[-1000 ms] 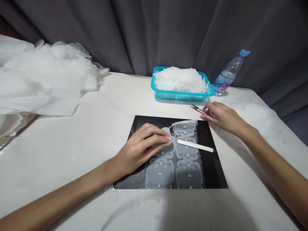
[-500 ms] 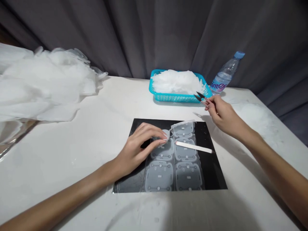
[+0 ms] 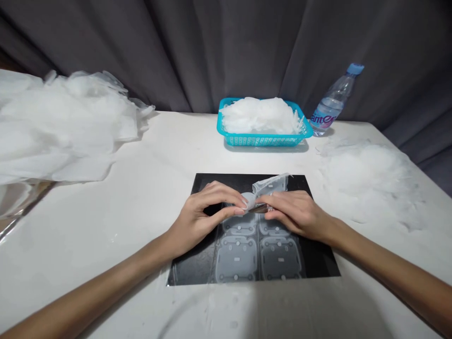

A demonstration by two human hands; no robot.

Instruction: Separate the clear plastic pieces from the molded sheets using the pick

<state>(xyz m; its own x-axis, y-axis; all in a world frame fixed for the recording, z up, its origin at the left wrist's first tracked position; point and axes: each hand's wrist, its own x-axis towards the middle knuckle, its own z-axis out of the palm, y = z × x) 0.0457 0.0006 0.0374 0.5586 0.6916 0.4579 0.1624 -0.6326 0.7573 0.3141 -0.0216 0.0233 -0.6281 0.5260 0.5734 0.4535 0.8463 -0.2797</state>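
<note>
My left hand [image 3: 203,209] pinches a small translucent white plastic-like piece [image 3: 250,199] between thumb and fingertips. My right hand [image 3: 298,213] is closed around thread snips [image 3: 259,208], whose dark blades lie against the edge of that piece. Beneath both hands is a black mat [image 3: 319,256] bearing a translucent sheet with rounded-square shapes [image 3: 237,260]. A folded strip of the sheet [image 3: 271,183] stands up just behind my right fingers. Most of the snips' handle is hidden by my right hand.
Behind the mat stands a turquoise basket [image 3: 264,140] heaped with white translucent pieces. A water bottle [image 3: 330,106] is beside it. Thin scraps [image 3: 374,181] are piled at the right, and a large stack of white sheets [image 3: 60,127] covers the left. A grey curtain [image 3: 226,52] hangs behind the table.
My right hand has come down and left from near the basket, bringing the snips to the piece in my left hand. The white stick on the mat is now hidden.
</note>
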